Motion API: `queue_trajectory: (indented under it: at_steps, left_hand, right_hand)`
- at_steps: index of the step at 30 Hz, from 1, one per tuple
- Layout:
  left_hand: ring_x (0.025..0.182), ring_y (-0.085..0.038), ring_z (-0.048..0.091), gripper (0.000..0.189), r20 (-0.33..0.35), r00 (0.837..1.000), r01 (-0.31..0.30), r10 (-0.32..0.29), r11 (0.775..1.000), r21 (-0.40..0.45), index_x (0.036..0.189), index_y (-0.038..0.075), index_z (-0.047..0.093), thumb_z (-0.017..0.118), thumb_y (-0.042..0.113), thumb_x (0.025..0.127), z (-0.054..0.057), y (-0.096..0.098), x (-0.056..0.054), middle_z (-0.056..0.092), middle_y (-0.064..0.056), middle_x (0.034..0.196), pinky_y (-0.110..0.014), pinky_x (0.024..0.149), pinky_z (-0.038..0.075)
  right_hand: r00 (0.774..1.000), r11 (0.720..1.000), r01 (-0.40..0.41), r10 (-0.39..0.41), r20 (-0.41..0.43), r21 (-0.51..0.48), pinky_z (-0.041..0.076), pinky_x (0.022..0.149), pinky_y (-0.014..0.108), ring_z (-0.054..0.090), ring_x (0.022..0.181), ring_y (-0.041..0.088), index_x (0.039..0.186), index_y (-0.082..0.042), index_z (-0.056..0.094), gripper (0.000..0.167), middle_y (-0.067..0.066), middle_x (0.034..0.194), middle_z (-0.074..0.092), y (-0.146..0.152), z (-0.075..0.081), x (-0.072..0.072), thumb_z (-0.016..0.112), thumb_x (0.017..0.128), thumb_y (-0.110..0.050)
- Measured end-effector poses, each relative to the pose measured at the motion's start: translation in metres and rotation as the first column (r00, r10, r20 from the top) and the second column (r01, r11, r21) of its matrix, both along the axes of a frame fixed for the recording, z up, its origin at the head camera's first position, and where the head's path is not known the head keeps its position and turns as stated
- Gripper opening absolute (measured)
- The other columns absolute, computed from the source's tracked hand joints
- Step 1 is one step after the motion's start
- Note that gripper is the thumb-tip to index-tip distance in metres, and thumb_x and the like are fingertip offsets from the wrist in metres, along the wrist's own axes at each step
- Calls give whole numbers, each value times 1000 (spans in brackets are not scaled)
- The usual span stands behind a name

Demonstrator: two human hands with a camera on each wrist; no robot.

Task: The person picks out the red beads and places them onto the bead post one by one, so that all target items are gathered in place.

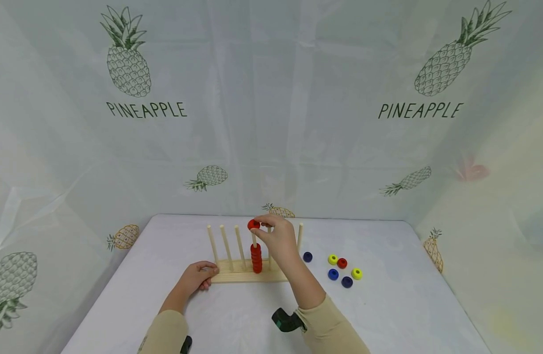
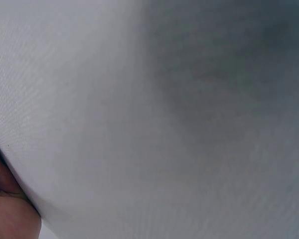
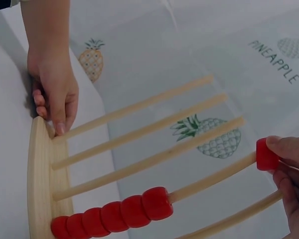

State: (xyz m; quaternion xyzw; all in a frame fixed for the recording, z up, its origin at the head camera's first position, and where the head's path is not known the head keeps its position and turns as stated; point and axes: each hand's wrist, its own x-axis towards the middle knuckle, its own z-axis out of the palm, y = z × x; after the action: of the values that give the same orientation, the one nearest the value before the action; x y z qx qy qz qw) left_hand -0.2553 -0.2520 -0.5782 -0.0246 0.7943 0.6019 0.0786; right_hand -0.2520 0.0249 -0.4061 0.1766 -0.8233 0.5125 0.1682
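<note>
A wooden bead rack with a long base and several upright pegs stands on the table. My right hand pinches a red bead between thumb and fingers, at the top end of a middle peg. Lower on that same peg sits a stack of red beads, reaching down to the base. At the base's left end, my left hand grips the wood, its thumb on top as the right wrist view shows. The left wrist view holds mostly blurred white cloth, with a bit of the hand at its lower left.
Right of the rack lie loose beads: a dark blue bead, a yellow bead, a red bead, a blue bead and others. A white table lies beneath; a pineapple-print sheet hangs behind.
</note>
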Motion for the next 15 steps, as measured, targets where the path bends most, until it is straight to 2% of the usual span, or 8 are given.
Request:
queue_trajectory:
  at_steps: [3, 11, 15]
  left_hand:
    - [47, -8, 50, 33, 0, 1000, 3, -3, 1000, -1, 114, -8, 62, 68, 17, 93, 0, 0, 0, 56, -4, 60, -20, 46, 43]
    - [47, -8, 50, 32, -1, 1000, 2, -2, 1000, 1, 114, -8, 62, 68, 16, 93, 0, -1, -1, 57, -4, 60, -20, 46, 43]
    - [47, -8, 50, 32, -7, 1000, 4, -4, 1000, 0, 113, -8, 62, 68, 16, 93, -3, -1, -3, 57, -3, 60, -20, 46, 44]
  right_hand:
    - [1000, 1000, 8, -8, 11, 7, 51, 76, 32, 58, 87, 18, 102, -10, 77, 24, 0, 97, 69, -1, 1, 0, 82, 79, -11]
    - [999, 999, 22, -23, 31, 36, 51, 76, 31, 60, 87, 18, 102, -9, 77, 24, 1, 98, 70, -2, 2, -3, 83, 78, -12]
    - [999, 999, 20, -22, 42, 44, 52, 76, 32, 62, 88, 22, 101, -9, 77, 24, 2, 97, 70, -3, 4, -3, 83, 78, -12]
